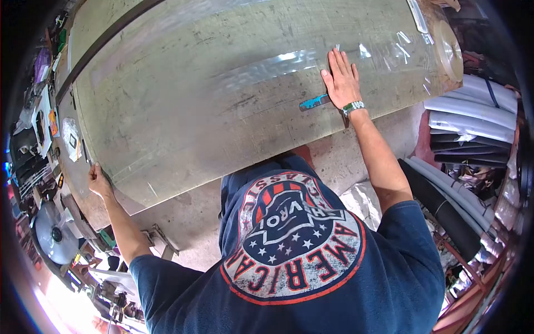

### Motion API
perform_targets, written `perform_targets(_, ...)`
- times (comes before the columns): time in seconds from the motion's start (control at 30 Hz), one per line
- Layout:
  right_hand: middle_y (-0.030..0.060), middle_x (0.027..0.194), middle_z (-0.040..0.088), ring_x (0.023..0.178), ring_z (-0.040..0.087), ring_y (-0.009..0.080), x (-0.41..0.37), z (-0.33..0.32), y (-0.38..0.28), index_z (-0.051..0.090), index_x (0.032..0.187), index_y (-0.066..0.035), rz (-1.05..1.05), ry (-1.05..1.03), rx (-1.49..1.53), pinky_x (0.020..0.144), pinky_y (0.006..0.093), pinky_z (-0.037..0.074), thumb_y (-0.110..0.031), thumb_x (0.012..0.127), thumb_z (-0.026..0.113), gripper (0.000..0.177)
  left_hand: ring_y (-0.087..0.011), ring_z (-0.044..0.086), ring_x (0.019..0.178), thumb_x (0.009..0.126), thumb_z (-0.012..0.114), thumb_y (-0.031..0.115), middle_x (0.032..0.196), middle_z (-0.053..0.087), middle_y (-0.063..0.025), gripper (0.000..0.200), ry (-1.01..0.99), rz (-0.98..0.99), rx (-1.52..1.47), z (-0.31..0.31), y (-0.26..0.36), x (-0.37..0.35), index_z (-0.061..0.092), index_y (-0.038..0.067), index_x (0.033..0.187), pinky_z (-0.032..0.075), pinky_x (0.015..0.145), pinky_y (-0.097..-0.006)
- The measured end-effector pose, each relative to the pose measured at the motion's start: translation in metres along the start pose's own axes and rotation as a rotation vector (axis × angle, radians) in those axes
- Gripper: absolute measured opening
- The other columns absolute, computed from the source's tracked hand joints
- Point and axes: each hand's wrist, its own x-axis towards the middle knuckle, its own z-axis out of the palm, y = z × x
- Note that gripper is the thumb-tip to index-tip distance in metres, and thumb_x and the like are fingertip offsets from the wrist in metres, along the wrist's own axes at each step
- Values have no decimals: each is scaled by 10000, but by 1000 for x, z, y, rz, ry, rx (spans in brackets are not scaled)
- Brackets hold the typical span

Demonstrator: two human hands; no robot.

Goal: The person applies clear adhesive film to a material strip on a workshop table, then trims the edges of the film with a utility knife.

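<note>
A large clear plastic sheet (pixel 183 122) covers the worktable, with glare streaks along it. My right hand (pixel 342 80) lies flat on the sheet, fingers stretched out and pointing away from me. Just left of that wrist is a narrow blue-and-dark flat piece (pixel 315 102). At the sheet's left edge, by the near corner, my left hand (pixel 98 181) is closed with its fingers curled together; I cannot tell what is in them. A thin dark stick (pixel 85 150) lies just beyond its fingertips.
A dark bar (pixel 105 39) crosses the table's far left. Clear scraps (pixel 403 47) and a round translucent roll (pixel 448 51) are at the right end. Rolled sheets (pixel 473 114) are stacked beside the table. A fan (pixel 55 234) and clutter stand at the left.
</note>
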Motion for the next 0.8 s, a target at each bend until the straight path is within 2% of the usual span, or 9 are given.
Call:
perform_targets(0.1,142,1650,346,1541,283,331,-6,-5,-2,387,1570,-76,-11,70,38,1228,564,234,-447,1073,394,620,-96,574,741,900,819,293,853,691,-19,351,6,22,45,-4,-4,-2,740,-17,1046,483,705,-249)
perform_targets(0.13,157,1616,402,1523,323,337,-10,-10,-4,439,1537,-66,-32,109,70,1222,556,246,-405,1067,432,579,-97,575,742,901,819,290,854,693,-20,346,10,45,74,-3,-1,2,742,-16,1045,485,708,-251)
perform_targets(0.27,159,1544,495,1478,397,349,-46,-36,-21,549,1440,-41,-58,119,134,1203,542,277,-305,1044,517,477,-99,565,738,902,817,276,854,687,-17,335,41,69,70,0,0,-2,738,-19,1039,478,696,-254)
perform_targets(0.37,162,1523,515,1462,417,354,-65,-38,-29,564,1421,-29,-66,69,174,1192,536,293,-294,1048,513,460,-96,552,733,892,825,281,846,675,-12,352,16,56,-24,1,1,-4,731,-24,1041,469,682,-253)
perform_targets(0.57,180,1483,545,1429,452,362,-37,-40,-49,595,1384,-19,-51,132,206,1171,529,317,-283,1049,520,434,-97,542,732,908,810,292,841,659,-10,360,32,53,80,1,5,-7,723,-32,1038,459,675,-254)
perform_targets(0.77,178,1428,586,1405,481,359,2,-38,-68,620,1333,-14,-119,174,223,1147,515,346,-242,1043,535,378,-109,563,752,920,795,291,866,677,-28,369,52,43,38,4,13,-14,713,-38,1065,482,705,-267)
perform_targets(0.8,160,1390,609,1325,537,353,5,-40,-71,633,1319,-35,-139,211,206,1079,508,400,-136,981,589,355,-109,568,757,922,793,290,870,679,-31,370,50,36,22,4,13,-16,711,-39,1071,486,711,-268)
